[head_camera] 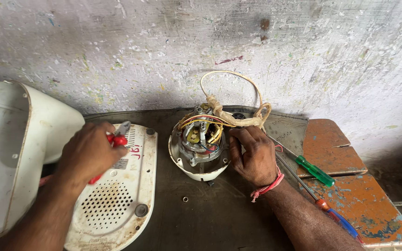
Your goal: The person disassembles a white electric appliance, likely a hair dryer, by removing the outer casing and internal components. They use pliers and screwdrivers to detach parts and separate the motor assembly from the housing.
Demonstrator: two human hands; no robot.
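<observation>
Hands work over a dark tabletop (219,218). Nearest, at left, lies a white perforated base plate (117,204). Above it the left hand (89,153) is curled tight around red-handled pliers (117,137) — the metal tip pokes out past the knuckles. Right of centre, the right hand (254,155) grips the side of an exposed motor (201,144), fingers closed against its white rim. Two screwdrivers (315,171) lie at right — a white housing (10,148) sits far left. Farthest, a tan wire loop (231,76) arches before the speckled wall (257,42).
</observation>
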